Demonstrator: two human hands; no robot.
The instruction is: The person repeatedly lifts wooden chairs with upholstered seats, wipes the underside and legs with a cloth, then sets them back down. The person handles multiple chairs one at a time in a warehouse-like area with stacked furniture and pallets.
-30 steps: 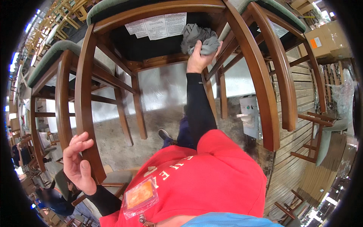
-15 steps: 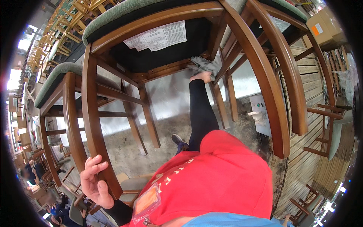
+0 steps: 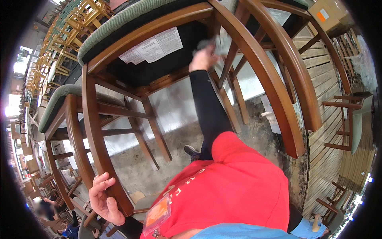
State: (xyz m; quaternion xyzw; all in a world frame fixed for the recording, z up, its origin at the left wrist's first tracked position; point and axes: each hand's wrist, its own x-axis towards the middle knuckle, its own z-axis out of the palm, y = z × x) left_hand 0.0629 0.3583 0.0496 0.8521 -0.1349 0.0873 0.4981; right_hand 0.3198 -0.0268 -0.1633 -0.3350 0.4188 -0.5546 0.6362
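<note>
A dark brown wooden chair with a grey-green padded seat (image 3: 127, 26) is tipped so that its black underside (image 3: 159, 67) faces me. My right hand (image 3: 203, 59), blurred by motion, reaches in by the far inner corner of the seat frame. It is closed on a grey cloth (image 3: 205, 44), smeared and partly hidden behind the fingers. White printed sheets (image 3: 153, 47) are fixed to the underside. Low on the left, my left hand (image 3: 105, 199) is beside the chair's near left leg (image 3: 104, 159), fingers slightly bent and thumb apart; whether it presses on the wood is unclear.
Similar chairs stand close by on the left (image 3: 67, 93) and right (image 3: 284, 59). A white socket box (image 3: 272, 115) is near the right legs. Wooden slats (image 3: 324, 159) and a cardboard box (image 3: 328, 16) lie further right. Many stacked chair frames (image 3: 75, 36) fill the far left; people are at lower left.
My right hand and the cloth have moved up from the lower frame rail, along the inner right side of the seat. The view has shifted slightly; my left hand keeps its place by the leg.
</note>
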